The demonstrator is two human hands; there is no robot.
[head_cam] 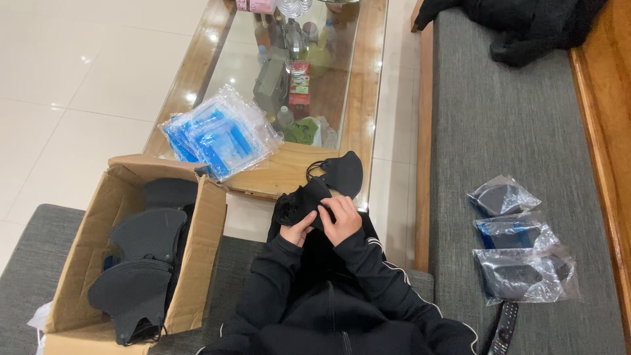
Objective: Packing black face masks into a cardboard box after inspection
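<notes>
Both my hands hold a small stack of black face masks (303, 199) over my lap. My left hand (297, 231) grips the stack from below. My right hand (340, 219) pinches its right side with the fingers on top. One more black mask (343, 173) with ear loops sticks out just beyond the stack, over the table's near edge; whether my hands hold it or it rests on the table is unclear. I wear black sleeves with white stripes.
An open cardboard box (199, 260) of black masks stands on the grey seat to my left. A pile of clear-and-blue plastic bags (220, 133) lies on the glass-topped wooden table (370, 79). Three bagged masks (519, 253) and a remote control (503, 327) lie on the grey sofa at right.
</notes>
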